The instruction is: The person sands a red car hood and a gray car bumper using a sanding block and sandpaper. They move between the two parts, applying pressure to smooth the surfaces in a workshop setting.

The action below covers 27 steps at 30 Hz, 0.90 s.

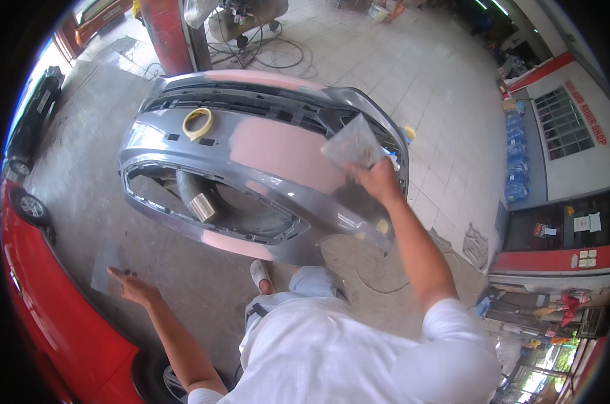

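A grey car bumper (pixel 167 128) with smooth pink filler patches (pixel 275 148) lies in front of me. Above its right part, my right hand (pixel 378 180) grips a flat, grey, roughly square sheet (pixel 353 143) by its near edge; whether the sheet touches the bumper I cannot tell. Out to the left, away from the bumper, my left hand (pixel 135 288) pinches a thin, dark grey flat sheet (pixel 107 266), its outline faint against the floor. A roll of yellowish masking tape (pixel 198 124) rests on the bumper's upper left.
A red car (pixel 62 303) stands close on my left, with a dark car (pixel 32 118) beyond it. Behind the bumper are a red post (pixel 163 34) and an air compressor (pixel 248 19) with coiled hose. Blue water bottles (pixel 516 158) line the right wall.
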### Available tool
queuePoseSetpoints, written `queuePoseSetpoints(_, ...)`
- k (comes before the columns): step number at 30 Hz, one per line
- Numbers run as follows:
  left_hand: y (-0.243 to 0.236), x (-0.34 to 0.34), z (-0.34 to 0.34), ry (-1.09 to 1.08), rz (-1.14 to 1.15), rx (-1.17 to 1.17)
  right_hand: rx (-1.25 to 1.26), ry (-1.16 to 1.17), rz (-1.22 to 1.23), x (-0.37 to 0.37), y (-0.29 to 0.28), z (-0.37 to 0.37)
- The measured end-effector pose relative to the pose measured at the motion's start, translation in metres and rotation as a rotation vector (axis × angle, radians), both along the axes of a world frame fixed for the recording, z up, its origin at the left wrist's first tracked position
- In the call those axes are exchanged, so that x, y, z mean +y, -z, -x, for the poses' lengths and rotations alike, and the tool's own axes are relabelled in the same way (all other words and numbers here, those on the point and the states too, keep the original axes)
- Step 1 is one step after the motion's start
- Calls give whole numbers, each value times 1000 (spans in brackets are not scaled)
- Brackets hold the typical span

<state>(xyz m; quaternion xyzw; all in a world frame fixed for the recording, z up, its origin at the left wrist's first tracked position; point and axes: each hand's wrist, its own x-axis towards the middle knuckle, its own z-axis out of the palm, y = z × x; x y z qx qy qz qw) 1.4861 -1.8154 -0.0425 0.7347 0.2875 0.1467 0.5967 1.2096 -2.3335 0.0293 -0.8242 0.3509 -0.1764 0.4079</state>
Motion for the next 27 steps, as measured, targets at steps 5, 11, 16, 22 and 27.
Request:
queuePoseSetpoints(5, 157, 104, 87, -159, -370, 43, 97, 73, 242, -164, 51, -73)
queuePoseSetpoints(11, 190, 141, 290, -27, -856, 883, 264, -27, 357, -265, 117, -138)
queuePoseSetpoints(16, 176, 104, 334, 13, -404, 709, 120, -70, 185, -257, 114, -164)
queuePoseSetpoints(22, 179, 48, 273, 276, -516, 530, 127, -112, 269, -257, 126, -212)
queuePoseSetpoints(27, 157, 15, 237, 385, -605, 651, 105, -156, 296, -230, 110, -252)
